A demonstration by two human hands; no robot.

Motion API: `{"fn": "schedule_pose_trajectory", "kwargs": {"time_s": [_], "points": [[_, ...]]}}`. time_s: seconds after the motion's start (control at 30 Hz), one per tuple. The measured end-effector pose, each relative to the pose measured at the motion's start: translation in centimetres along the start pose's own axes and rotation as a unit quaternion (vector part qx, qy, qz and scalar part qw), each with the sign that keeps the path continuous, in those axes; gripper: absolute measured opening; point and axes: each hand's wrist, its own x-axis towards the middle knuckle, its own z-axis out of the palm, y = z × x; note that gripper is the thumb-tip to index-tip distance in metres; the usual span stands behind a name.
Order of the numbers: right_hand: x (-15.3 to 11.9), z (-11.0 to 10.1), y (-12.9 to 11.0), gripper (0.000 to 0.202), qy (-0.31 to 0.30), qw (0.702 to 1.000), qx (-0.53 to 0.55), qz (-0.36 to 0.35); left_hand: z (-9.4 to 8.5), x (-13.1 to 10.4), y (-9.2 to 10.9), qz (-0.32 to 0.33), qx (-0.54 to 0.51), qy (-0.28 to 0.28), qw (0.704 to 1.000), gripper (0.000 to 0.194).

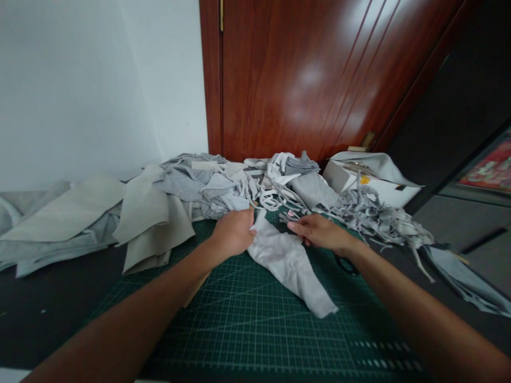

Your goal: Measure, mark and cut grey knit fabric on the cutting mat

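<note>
Fabric piece, pale grey, over middle of cutting mat; far end pinched in left hand, long axis slanting rightward toward mat's near edge. Right hand beside its right edge; grip unclear.

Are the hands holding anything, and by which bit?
The left hand holds the pale cloth piece near its upper left edge. I can't tell whether the right hand grips anything.

Slim bare forearms, two bare hands
</note>
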Motion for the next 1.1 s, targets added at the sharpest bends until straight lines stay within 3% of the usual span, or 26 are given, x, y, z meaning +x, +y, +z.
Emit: {"fn": "schedule_pose_trajectory", "kwargs": {"time_s": [0.13,0.17,0.2,0.23,0.3,0.33,0.4,0.47,0.53,0.63,0.73,0.8,0.9,1.1], "points": [[-3.0,1.4,-0.2,0.043,0.061,0.994,-0.076,-0.045,0.4,-0.3,-0.5,-0.005,0.05,0.023,0.998,0.034],[-4.3,1.7,-0.7,0.049,0.099,0.977,-0.153,-0.114,0.3,-0.3,-0.4,-0.001,0.061,0.033,0.998,0.032],[-5.5,2.0,-1.3,0.058,0.077,0.956,-0.226,-0.172,0.2,-0.2,-0.1,0.01,0.077,0.044,0.996,0.029],[-6.8,2.3,-1.8,0.064,0.016,0.936,-0.277,-0.218,0.0,-0.1,0.2,0.031,0.093,0.052,0.994,0.029],[-8.7,2.6,-2.2,0.055,-0.106,0.906,-0.334,-0.237,-0.4,0.1,0.6,0.103,0.104,0.031,0.989,0.033],[-9.3,2.6,-2.1,0.048,-0.145,0.895,-0.353,-0.23,-0.5,0.1,0.8,0.145,0.089,-0.011,0.985,0.034],[-9.6,2.5,-1.4,0.048,-0.166,0.892,-0.362,-0.215,-0.5,0.0,0.9,0.206,0.035,-0.137,0.968,0.039],[-9.0,2.1,-0.3,0.053,-0.143,0.913,-0.318,-0.211,-0.1,-0.2,0.8,0.229,0.014,-0.243,0.942,0.053],[-8.0,1.8,0.6,0.051,-0.089,0.952,-0.21,-0.204,0.4,-0.4,0.6,0.233,0.034,-0.275,0.932,0.057],[-6.7,1.1,0.7,0.037,0.005,0.994,0.044,-0.097,1.1,-0.3,0.4,0.215,0.038,-0.244,0.945,0.026],[-6.4,0.1,-0.4,0.033,0.058,0.966,0.25,0.042,1.1,0.3,0.2,0.165,-0.049,-0.197,0.965,0.004],[-6.6,-0.6,-1.2,0.045,0.052,0.957,0.281,0.049,0.8,0.7,0.1,0.118,-0.139,-0.168,0.969,0.009],[-6.9,-1.3,-1.6,0.068,0.036,0.969,0.245,0.007,0.2,1.0,0.2,0.081,-0.216,-0.125,0.965,0.021],[-6.3,-1.6,-0.4,0.047,0.124,0.961,0.247,0.027,-0.8,0.8,1.4,0.064,-0.197,-0.09,0.974,0.037]]}}
